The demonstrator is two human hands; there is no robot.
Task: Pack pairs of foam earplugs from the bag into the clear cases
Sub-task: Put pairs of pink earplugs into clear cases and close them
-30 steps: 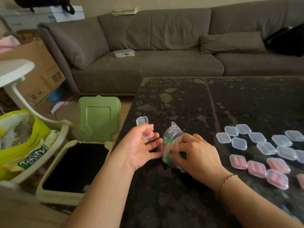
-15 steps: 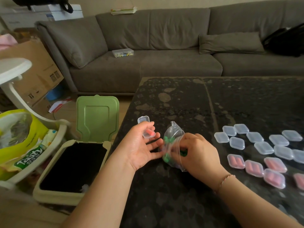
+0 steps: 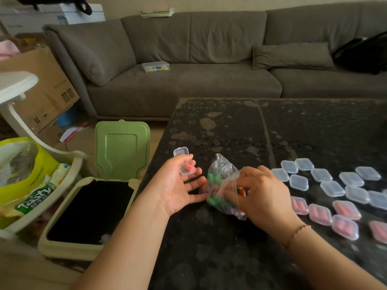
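Nearest the camera, on the dark speckled stone tabletop [image 3: 219,248]: the right hand [image 3: 263,195], fingers curled into the mouth of the crumpled clear plastic bag [image 3: 223,185], which lies on the table between the two hands and holds green foam earplugs [image 3: 211,180] with a few purple and orange ones; whether the fingertips already pinch a plug cannot be told, since the film and the knuckles hide them. Just left of it: the left hand [image 3: 178,185], palm up, thumb and forefinger pinching a small open clear hinged plastic case [image 3: 187,170] with one pink earplug [image 3: 189,168] inside, the remaining fingers lying straight, their tips against the bag's side. Risks, as judged: the tilted open case could spill its single plug toward the table edge and the open cream bin with raised green lid [image 3: 90,214] on the floor beside it; a mismatched colour could be drawn, as no pink is plainly visible in the bag; the loose film could snag and scatter plugs. To the right: a row of closed clear cases holding pink pairs [image 3: 320,214]; beyond them, a cluster of empty closed clear cases [image 3: 333,188]. Farthest: grey fabric sofa [image 3: 209,80].
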